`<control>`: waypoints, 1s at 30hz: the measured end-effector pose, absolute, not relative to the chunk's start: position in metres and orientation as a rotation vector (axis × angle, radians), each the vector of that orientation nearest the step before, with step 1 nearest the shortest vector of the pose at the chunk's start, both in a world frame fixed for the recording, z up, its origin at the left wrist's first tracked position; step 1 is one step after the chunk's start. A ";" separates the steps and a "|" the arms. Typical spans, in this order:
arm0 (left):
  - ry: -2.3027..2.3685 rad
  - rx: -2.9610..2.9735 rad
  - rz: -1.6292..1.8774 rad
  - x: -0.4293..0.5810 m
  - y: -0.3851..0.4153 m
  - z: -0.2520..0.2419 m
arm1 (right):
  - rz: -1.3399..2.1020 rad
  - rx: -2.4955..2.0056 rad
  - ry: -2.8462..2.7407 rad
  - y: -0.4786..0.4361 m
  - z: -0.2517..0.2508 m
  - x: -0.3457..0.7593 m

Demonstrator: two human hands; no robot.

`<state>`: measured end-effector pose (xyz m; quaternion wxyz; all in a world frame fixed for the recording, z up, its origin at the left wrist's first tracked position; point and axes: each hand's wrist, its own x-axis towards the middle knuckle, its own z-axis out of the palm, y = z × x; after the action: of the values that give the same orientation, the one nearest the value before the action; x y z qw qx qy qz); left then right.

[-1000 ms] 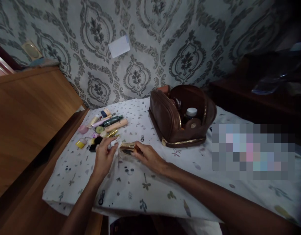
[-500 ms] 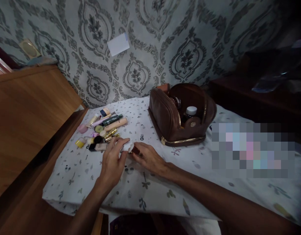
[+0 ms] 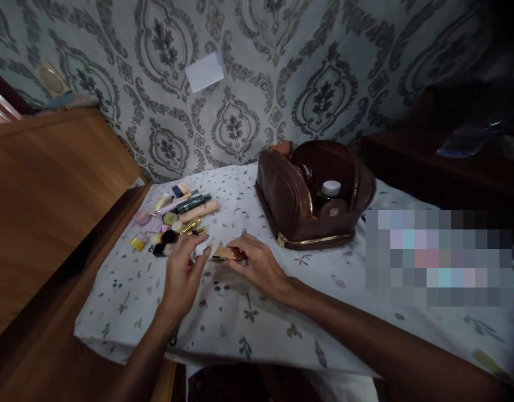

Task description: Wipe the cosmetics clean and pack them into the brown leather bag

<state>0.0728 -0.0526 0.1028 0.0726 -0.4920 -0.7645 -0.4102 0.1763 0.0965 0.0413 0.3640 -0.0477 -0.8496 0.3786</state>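
My left hand [image 3: 183, 268] is closed on a crumpled white tissue [image 3: 203, 248], pinched between thumb and fingers. My right hand [image 3: 260, 264] grips a shiny gold-brown cosmetic case [image 3: 228, 253] with an oblong shape; its exact kind I cannot make out. The tissue lies against or very near the case's left end, low over the printed cloth [image 3: 223, 312]. Just beyond my left hand are a dark-capped foundation bottle [image 3: 159, 249], partly hidden by the fingers, and gold tubes [image 3: 193, 224].
Several cosmetics, among them a peach tube [image 3: 201, 211], a dark green tube [image 3: 193, 203] and a yellow-lidded jar [image 3: 137, 242], lie at the left. An unzipped brown cosmetic bag [image 3: 282, 192] stands right of centre, a white-capped bottle [image 3: 331, 188] inside. Wooden furniture [image 3: 59, 195] borders the left.
My hands have drawn slightly apart, my left hand shifting left with the tissue. The gold-brown case has turned, showing its shiny side more fully.
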 end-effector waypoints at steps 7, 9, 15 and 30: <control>-2.258 -1.520 -1.018 0.071 -0.058 0.099 | 1.005 -0.086 -2.200 0.096 0.039 0.174; -2.271 -1.494 -1.006 0.066 -0.058 0.095 | 1.042 -0.095 -2.227 0.097 0.037 0.172; -2.328 -1.404 -1.066 0.055 -0.058 0.083 | 1.114 -0.226 -2.418 0.102 0.029 0.167; -2.146 -1.422 -0.657 0.076 -0.048 0.079 | 0.989 -0.141 -2.515 0.099 0.032 0.173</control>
<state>0.0763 -0.0475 0.0794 0.2401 -0.5195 -0.7842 -0.2400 0.1731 0.0990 0.0316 0.2162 -0.0510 -0.9074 0.3568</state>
